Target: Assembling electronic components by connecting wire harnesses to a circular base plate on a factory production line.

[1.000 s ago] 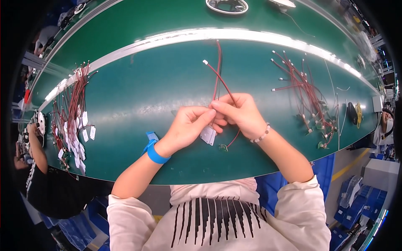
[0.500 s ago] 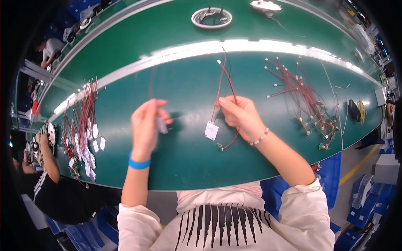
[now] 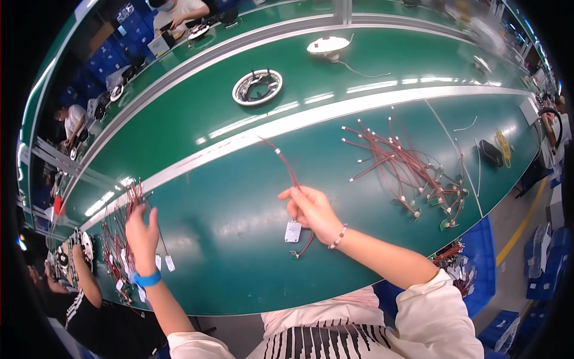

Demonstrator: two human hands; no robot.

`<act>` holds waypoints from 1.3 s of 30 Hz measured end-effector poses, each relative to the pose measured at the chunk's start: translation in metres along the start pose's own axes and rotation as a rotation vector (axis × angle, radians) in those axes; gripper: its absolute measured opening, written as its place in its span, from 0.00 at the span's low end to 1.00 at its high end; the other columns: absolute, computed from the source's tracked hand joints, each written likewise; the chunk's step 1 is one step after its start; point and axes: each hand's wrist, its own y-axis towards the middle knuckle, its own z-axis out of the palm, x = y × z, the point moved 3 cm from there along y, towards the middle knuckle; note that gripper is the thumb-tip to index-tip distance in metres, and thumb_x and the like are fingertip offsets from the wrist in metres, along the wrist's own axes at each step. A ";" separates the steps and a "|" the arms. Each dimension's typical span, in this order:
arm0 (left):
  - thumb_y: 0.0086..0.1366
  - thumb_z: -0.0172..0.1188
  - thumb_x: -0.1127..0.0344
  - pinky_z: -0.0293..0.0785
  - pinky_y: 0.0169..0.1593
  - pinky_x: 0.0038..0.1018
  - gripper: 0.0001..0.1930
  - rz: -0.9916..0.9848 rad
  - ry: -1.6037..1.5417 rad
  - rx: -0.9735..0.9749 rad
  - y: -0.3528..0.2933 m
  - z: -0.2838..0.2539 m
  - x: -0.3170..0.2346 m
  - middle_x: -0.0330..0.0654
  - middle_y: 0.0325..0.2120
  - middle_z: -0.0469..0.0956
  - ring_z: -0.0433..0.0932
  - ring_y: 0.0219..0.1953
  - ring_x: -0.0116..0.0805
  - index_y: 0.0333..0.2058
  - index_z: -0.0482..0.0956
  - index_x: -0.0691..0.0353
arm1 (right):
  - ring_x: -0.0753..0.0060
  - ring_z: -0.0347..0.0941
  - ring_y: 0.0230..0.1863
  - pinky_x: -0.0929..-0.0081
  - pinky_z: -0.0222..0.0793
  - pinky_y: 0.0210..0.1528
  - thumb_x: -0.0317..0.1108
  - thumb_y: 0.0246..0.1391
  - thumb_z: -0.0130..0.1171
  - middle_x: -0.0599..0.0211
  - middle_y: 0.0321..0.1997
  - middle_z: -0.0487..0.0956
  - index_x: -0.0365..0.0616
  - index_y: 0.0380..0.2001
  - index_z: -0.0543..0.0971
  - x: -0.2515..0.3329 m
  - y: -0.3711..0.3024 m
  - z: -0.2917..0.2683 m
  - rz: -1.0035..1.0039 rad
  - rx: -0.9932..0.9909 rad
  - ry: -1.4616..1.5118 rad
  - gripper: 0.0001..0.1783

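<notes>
My right hand [image 3: 315,213] is closed in a pinch around a red-and-dark cable [image 3: 286,163] over the middle of the bench. The cable's white connector end points away from me. Below my fingers a white rectangular module [image 3: 292,231] hangs, and a red wire runs to a small green circuit board [image 3: 295,255]. My left hand [image 3: 140,236] is at the left bundle of red wires [image 3: 136,192] with white modules, thumb spread from the fingers. Its fingertips lie over the wires, and I see nothing held in it.
More red cables [image 3: 403,158] with green boards lie on the right, near a black item [image 3: 491,153] and yellow cord [image 3: 507,149]. Beyond the rail stand a round white-rimmed housing [image 3: 258,87] and a white disc-shaped unit [image 3: 328,46]. A blue bin [image 3: 487,281] sits below the right edge. Co-workers are at the left and far side.
My left hand has moved from the middle to the left bundle; the pale thing at its fingers no longer shows. My right hand keeps the cable. The view has shifted, showing more beyond the rail.
</notes>
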 end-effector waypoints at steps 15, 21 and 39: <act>0.46 0.56 0.69 0.68 0.40 0.34 0.15 0.579 -0.410 -0.005 0.199 0.129 -0.398 0.47 0.36 0.70 0.69 0.39 0.46 0.35 0.71 0.62 | 0.74 0.65 0.16 0.78 0.60 0.20 0.32 0.52 0.41 0.64 0.16 0.68 0.37 0.19 0.71 -0.004 0.021 -0.021 -0.397 -0.201 -0.384 0.14; 0.46 0.50 0.75 0.70 0.34 0.36 0.07 0.627 -0.484 -0.397 0.221 0.178 -0.427 0.46 0.32 0.70 0.69 0.38 0.43 0.27 0.71 0.64 | 0.83 0.61 0.17 0.84 0.59 0.20 0.28 0.54 0.36 0.72 0.15 0.64 0.34 0.37 0.67 0.008 0.018 -0.019 -0.410 -0.204 -0.306 0.11; 0.55 0.53 0.66 0.68 0.27 0.20 0.09 0.022 -1.177 -0.055 0.124 0.046 -0.175 0.40 0.21 0.74 0.72 0.23 0.24 0.30 0.72 0.68 | 0.88 0.58 0.16 0.90 0.57 0.18 0.29 0.54 0.41 0.77 0.18 0.65 0.40 0.49 0.62 0.007 0.027 -0.029 -0.254 -0.231 -0.216 0.18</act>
